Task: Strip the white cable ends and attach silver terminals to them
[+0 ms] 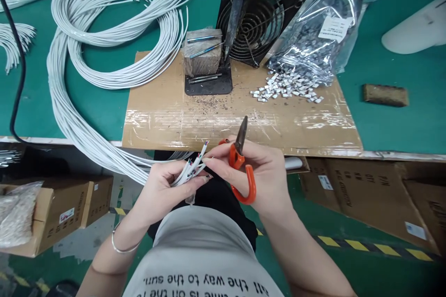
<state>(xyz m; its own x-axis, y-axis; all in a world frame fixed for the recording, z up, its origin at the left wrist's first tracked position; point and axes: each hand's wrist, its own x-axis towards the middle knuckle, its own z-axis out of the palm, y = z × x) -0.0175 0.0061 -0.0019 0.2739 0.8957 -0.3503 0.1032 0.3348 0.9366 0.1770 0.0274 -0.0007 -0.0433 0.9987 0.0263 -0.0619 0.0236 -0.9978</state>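
Note:
My left hand [170,188] is closed round the ends of a bundle of white cables [87,125], held just off the front edge of the table. Coloured wire tips, some reddish, stick out beyond its thumb. My right hand [268,174] carries orange-handled scissors [237,160], their dark blades pointing up and away from me. With thumb and index finger that same hand pinches at the cable ends beside my left thumb. Exactly which strand is between those fingertips is too small to tell.
Cardboard [167,120] covers the table's front. On it stand a block with thin metal rods [204,51], a soldering iron [237,14], a black fan [258,23] and small white connectors [289,86] spilling from a plastic bag [320,32]. Cartons [362,190] sit below.

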